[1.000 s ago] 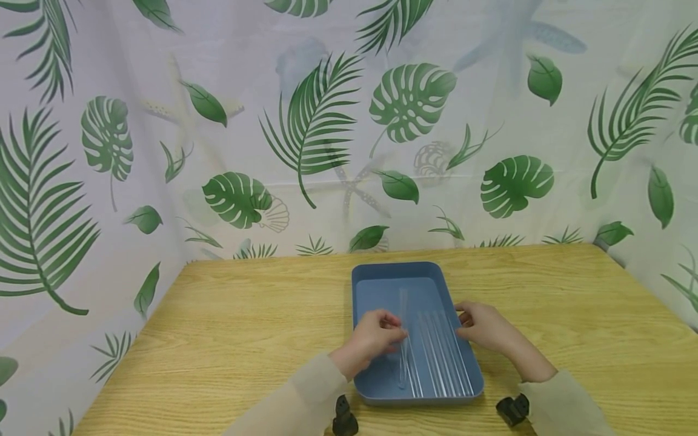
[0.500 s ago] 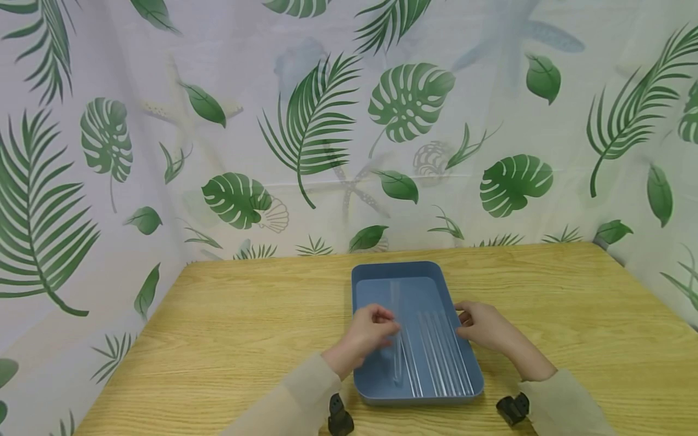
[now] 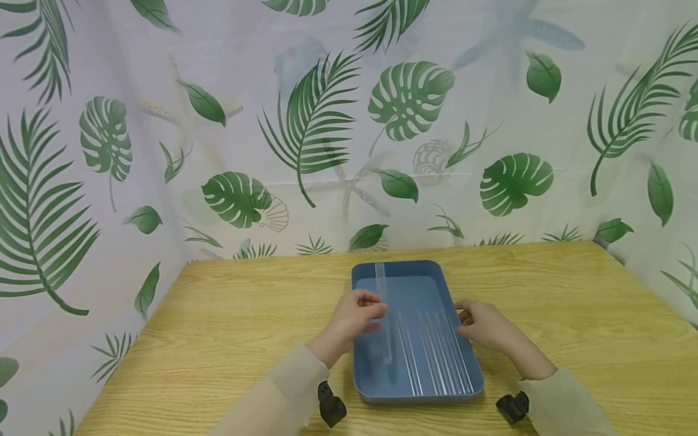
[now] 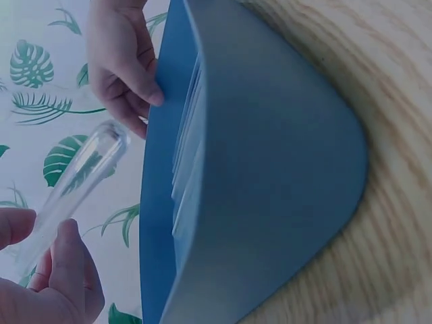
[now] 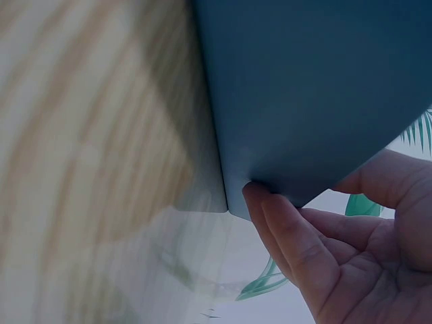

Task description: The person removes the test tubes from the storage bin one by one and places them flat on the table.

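Observation:
My left hand pinches a clear test tube between thumb and fingers, above the left side of a blue tray. In the left wrist view the tube's rounded end points up and away from the fingers. Several more clear test tubes lie side by side lengthwise in the tray's right and middle part. At the tray's right wall, my right hand grips the rim, thumb over the edge and fingertips against the outer side, as the right wrist view shows.
The tray stands on a wood-grain table. Behind and at both sides hangs a white cloth printed with green leaves. A black strap mount sits at the left wrist and another black mount at the right.
My left hand has moved left and a little away from me with the test tube, from the tray's middle toward its left wall. The right hand and the tray have stayed in place.

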`<state>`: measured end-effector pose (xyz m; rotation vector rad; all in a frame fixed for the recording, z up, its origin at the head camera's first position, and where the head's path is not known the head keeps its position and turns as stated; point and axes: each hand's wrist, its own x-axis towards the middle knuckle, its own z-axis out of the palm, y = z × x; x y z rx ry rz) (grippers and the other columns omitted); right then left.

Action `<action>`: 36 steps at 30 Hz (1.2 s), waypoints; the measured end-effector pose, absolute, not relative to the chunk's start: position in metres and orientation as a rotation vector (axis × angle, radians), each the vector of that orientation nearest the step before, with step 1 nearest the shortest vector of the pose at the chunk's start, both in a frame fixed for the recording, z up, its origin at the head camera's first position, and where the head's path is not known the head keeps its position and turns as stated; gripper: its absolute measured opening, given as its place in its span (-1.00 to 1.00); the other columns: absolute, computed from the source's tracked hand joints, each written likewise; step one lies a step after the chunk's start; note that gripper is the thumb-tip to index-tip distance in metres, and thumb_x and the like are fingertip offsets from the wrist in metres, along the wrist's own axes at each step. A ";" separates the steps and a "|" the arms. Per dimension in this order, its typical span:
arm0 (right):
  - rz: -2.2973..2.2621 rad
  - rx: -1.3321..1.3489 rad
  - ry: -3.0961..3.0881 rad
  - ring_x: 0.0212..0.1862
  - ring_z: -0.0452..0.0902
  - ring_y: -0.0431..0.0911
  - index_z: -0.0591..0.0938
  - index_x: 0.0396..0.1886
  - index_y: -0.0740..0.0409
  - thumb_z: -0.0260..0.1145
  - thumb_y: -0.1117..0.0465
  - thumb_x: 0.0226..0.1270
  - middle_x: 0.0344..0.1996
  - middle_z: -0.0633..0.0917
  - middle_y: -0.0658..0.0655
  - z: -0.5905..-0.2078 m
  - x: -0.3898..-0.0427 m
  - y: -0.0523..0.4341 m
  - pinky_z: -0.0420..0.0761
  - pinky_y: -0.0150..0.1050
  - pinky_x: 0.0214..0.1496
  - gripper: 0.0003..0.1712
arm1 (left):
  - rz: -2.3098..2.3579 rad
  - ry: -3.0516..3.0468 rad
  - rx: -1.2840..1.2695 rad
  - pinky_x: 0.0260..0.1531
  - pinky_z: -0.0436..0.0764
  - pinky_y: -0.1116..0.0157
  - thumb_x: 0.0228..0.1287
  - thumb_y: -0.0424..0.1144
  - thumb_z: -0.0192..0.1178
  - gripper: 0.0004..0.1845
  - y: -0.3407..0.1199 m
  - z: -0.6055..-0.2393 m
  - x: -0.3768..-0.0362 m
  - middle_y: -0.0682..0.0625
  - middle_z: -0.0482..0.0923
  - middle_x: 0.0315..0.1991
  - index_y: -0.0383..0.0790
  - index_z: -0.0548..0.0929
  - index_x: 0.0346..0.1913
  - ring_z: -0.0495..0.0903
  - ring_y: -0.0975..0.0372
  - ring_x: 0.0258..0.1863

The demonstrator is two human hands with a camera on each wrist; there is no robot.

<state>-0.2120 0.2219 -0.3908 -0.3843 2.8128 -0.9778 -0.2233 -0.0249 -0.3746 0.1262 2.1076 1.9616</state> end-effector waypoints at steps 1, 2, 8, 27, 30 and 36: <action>-0.978 -0.388 2.812 -0.20 0.46 0.17 0.30 0.05 0.63 0.21 0.39 0.09 -0.26 0.53 0.37 -0.391 -0.212 0.222 0.52 -0.10 -0.31 -0.45 | 1.967 2.102 0.122 -0.30 0.57 0.25 0.14 -0.38 0.15 -0.72 -0.027 -0.374 -0.224 -0.12 0.49 -0.34 -0.48 0.44 -0.11 0.54 0.17 -0.31; -0.980 -0.392 2.812 -0.20 0.46 0.17 0.30 0.04 0.63 0.21 0.39 0.09 -0.26 0.53 0.38 -0.390 -0.212 0.222 0.52 -0.10 -0.32 -0.45 | 1.969 2.102 0.122 -0.29 0.57 0.26 0.14 -0.38 0.15 -0.71 -0.029 -0.373 -0.225 -0.12 0.49 -0.33 -0.49 0.44 -0.10 0.54 0.15 -0.30; -0.983 -0.400 2.816 -0.20 0.47 0.16 0.32 0.03 0.63 0.22 0.40 0.08 -0.28 0.54 0.35 -0.390 -0.213 0.223 0.52 -0.10 -0.30 -0.46 | 1.989 2.098 0.125 -0.27 0.56 0.25 0.18 -0.36 0.12 -0.71 -0.044 -0.372 -0.227 -0.15 0.48 -0.30 -0.49 0.44 -0.09 0.52 0.06 -0.22; -0.981 -0.401 2.811 -0.19 0.46 0.18 0.31 0.04 0.61 0.22 0.38 0.10 -0.25 0.53 0.38 -0.391 -0.216 0.225 0.52 -0.09 -0.30 -0.45 | 1.970 2.232 -0.029 -0.18 0.52 0.16 0.21 -0.36 0.09 -0.72 -0.090 -0.394 -0.231 -0.17 0.40 -0.28 -0.49 0.38 -0.09 0.47 0.02 -0.17; -0.980 -0.398 2.814 -0.19 0.46 0.18 0.32 0.04 0.61 0.23 0.38 0.10 -0.26 0.53 0.37 -0.393 -0.216 0.225 0.52 -0.09 -0.30 -0.46 | 1.928 2.278 -0.061 -0.20 0.53 0.17 0.20 -0.36 0.09 -0.74 -0.092 -0.397 -0.231 -0.18 0.41 -0.28 -0.48 0.39 -0.12 0.48 0.07 -0.20; -0.977 -0.395 2.815 -0.20 0.46 0.17 0.33 0.03 0.60 0.23 0.39 0.09 -0.26 0.54 0.36 -0.394 -0.215 0.225 0.52 -0.10 -0.30 -0.47 | 1.826 2.367 -0.087 -0.29 0.55 0.20 0.19 -0.38 0.09 -0.79 -0.095 -0.403 -0.232 -0.17 0.41 -0.29 -0.46 0.40 -0.19 0.46 0.10 -0.30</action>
